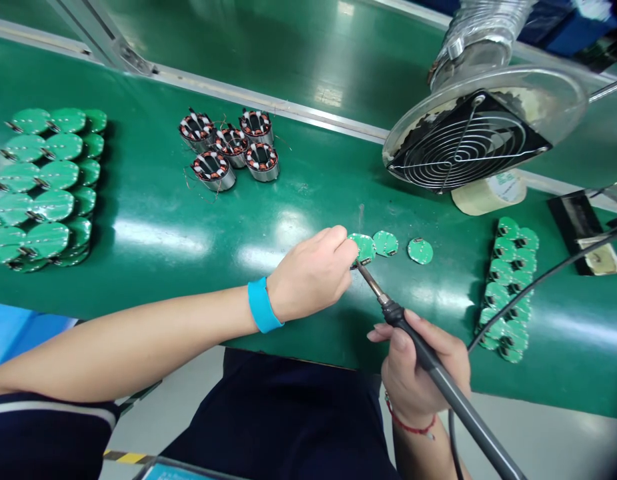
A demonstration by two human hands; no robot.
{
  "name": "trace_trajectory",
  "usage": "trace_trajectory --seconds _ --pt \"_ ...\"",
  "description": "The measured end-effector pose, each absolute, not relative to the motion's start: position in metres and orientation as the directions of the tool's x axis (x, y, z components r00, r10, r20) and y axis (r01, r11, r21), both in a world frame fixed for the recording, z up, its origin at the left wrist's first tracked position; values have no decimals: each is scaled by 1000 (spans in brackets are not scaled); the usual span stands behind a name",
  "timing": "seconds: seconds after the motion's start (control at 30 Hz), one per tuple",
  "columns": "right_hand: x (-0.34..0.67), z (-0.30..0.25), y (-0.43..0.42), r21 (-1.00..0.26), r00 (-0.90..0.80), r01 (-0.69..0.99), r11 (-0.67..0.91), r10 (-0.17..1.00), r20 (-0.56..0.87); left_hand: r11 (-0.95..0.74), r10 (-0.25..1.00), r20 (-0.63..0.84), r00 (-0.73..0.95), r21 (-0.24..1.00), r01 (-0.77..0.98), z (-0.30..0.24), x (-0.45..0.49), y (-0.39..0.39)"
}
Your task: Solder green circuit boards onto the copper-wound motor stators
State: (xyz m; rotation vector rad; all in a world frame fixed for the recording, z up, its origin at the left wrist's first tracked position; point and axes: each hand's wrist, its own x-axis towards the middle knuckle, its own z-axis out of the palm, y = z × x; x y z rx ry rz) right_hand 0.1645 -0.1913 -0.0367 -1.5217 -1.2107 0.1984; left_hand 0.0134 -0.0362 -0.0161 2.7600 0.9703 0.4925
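My left hand (315,273), with a blue band at the wrist, is closed with its fingertips at the left edge of a round green circuit board (363,247). The pinch itself is hidden behind the knuckles. In my right hand (428,370) I grip a soldering iron (428,360) by its dark handle. The iron's tip touches or nearly touches the near edge of that board, close to my left fingertips. Just right of it, two more round boards lie on the green table: a nearer one (385,244) and one farther right (420,251).
Stacked green boards (48,193) stand at the left, with a smaller stack (511,287) at the right. Several wound motor stators (233,147) sit toward the back. A fume extractor fan (463,150) hangs over a tape roll (493,193). The iron's cable (543,270) crosses the right side.
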Motion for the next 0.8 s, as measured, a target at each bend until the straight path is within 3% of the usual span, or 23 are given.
trace_trajectory --seconds 0.13,0.3,0.57,0.8 --pt "170 -27 -185 -760 383 600 249 745 547 -767 637 235 734 291 572 -15 14 -37" --pt "180 -11 -165 -751 464 635 183 687 559 -761 642 229 731 301 574 -15 15 -36" --pt "189 -4 -145 -785 461 609 117 753 470 -777 625 253 738 288 560 -15 14 -36" --pt "191 -2 -144 -833 530 536 135 714 458 -777 625 220 749 263 572 -13 14 -35"
